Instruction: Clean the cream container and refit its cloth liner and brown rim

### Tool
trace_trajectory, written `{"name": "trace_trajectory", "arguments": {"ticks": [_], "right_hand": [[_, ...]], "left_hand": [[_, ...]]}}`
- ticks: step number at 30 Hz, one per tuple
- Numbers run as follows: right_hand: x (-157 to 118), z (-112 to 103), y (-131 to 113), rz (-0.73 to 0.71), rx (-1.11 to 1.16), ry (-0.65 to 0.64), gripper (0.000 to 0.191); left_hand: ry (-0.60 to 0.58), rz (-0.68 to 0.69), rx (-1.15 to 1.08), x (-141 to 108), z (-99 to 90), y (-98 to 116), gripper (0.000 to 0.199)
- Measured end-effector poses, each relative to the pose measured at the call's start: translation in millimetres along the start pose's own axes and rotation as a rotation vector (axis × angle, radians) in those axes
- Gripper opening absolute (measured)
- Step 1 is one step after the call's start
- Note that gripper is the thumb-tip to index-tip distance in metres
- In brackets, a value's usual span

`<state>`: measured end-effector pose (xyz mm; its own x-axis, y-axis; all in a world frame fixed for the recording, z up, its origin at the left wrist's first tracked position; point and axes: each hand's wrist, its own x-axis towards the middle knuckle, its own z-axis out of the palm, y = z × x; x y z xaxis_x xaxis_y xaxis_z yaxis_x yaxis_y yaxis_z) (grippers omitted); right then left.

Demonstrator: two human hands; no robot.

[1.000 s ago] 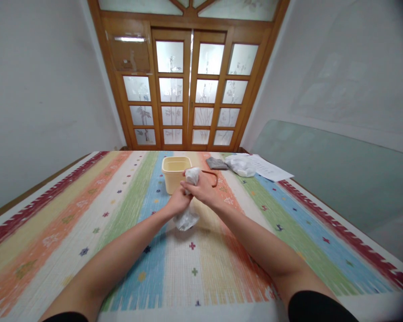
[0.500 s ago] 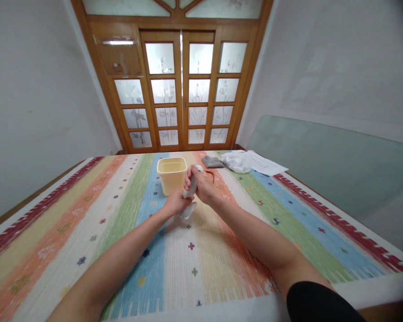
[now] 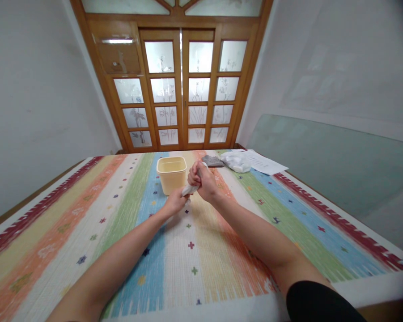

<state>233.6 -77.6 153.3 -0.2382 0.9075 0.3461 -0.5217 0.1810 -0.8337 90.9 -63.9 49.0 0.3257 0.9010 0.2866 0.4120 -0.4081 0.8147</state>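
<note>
Between my two hands a white plastic bag [image 3: 189,190] is stretched into a narrow, twisted length. My left hand [image 3: 176,201] is closed around its lower end, and a small crumpled bit shows below the fingers. Higher and to the right, my right hand [image 3: 203,180] grips the upper end in a fist, with a little white showing above it. Just behind my left hand stands an upright cream-coloured plastic bin [image 3: 172,178], its mouth open and its visible inside bare.
A folded grey cloth [image 3: 212,161] lies beyond my right hand. Beside it are a crumpled white plastic bag [image 3: 236,162] and printed paper sheets [image 3: 263,163]. A striped cloth [image 3: 120,210] covers the table. A pale green board [image 3: 322,152] leans along the right wall.
My right hand has moved slightly right and up, its fist tighter. The bag between the hands is thinner and more twisted, and its loose part below my left hand has shrunk.
</note>
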Motion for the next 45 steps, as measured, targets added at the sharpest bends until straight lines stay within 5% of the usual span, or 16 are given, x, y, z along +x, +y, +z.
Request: {"name": "trace_trajectory", "arguments": {"ticks": [6, 13, 22, 25, 39, 45], "right_hand": [[1, -4, 5, -0.024, -0.063, 0.067, 0.042], [-5, -4, 22, 0.082, -0.24, -0.039, 0.044], [-6, 1, 25, 0.174, -0.067, -0.069, 0.048], [-7, 3, 22, 0.165, -0.058, -0.084, 0.053], [-5, 3, 16, 0.097, -0.071, -0.043, 0.053], [-8, -1, 12, -0.01, -0.301, -0.08, 0.049]], "left_hand": [[0.053, -0.004, 0.037, -2, -2.0, 3, 0.019], [0.109, -0.044, 0.035, -1, -0.2, 1, 0.015], [0.054, 0.046, 0.003, -1, 0.6, -1, 0.011], [-0.02, -0.016, -0.044, -1, 3.2, -1, 0.016], [0.028, 0.002, 0.099, -5, -0.8, 13, 0.017], [0.062, -0.025, 0.079, -8, 1.4, 13, 0.013]]}}
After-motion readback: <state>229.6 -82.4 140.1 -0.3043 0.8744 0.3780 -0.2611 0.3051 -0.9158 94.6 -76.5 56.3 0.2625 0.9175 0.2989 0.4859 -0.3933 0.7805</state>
